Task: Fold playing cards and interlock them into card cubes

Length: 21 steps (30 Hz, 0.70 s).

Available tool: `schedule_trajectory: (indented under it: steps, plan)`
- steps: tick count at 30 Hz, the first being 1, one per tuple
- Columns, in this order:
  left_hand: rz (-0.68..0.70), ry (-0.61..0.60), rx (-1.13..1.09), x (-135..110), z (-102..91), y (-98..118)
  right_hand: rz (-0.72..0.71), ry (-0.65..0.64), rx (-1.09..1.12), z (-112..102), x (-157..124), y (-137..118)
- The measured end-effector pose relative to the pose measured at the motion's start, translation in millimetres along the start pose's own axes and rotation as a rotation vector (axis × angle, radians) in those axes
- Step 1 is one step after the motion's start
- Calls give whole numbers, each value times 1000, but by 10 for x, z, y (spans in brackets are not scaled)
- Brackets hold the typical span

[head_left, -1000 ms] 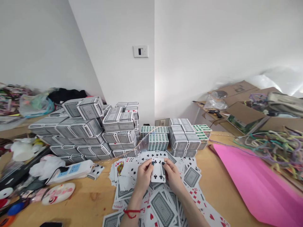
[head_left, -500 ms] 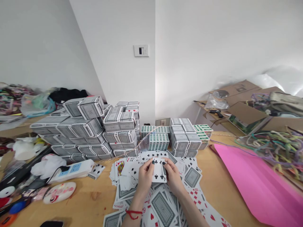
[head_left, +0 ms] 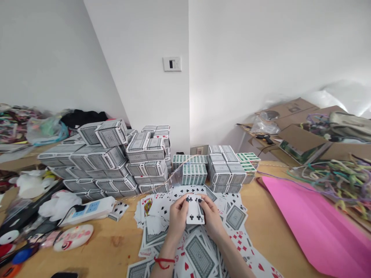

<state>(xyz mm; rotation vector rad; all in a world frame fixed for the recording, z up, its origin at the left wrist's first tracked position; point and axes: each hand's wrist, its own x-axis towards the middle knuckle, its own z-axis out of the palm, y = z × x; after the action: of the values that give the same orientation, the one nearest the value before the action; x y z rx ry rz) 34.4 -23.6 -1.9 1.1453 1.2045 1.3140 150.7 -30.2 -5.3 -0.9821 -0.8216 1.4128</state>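
Between my two hands is a playing card, the four of clubs, face up toward me; whether more cards lie behind it I cannot tell. My left hand pinches its left edge, with the thumb on the face. On the opposite edge, my right hand grips it the same way. Loose playing cards spread beneath both wrists, some face up and some showing grey patterned backs. A jack of hearts lies face up to the left of my hands.
Stacked blocks of cards rise at the back left, with a smaller stack at back right. Green-and-white card boxes stand between them. A power strip lies left; pink sheet and pipe cleaners lie right.
Almost nothing differs. Both hands keep hold of the four of clubs in the same place, and the view has shifted very slightly.
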Motion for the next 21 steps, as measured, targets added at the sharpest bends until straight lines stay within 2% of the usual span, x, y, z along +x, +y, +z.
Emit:
schedule_trajectory:
  steps: [4, 13, 21]
  plan:
    - [22, -20, -19, -18, 4, 35, 26, 46, 25, 12, 0, 6]
    - [1, 2, -39, -12, 15, 44, 126, 37, 139, 34, -13, -45]
    - [-27, -14, -15, 14, -17, 24, 98, 11, 106, 48, -26, -45]
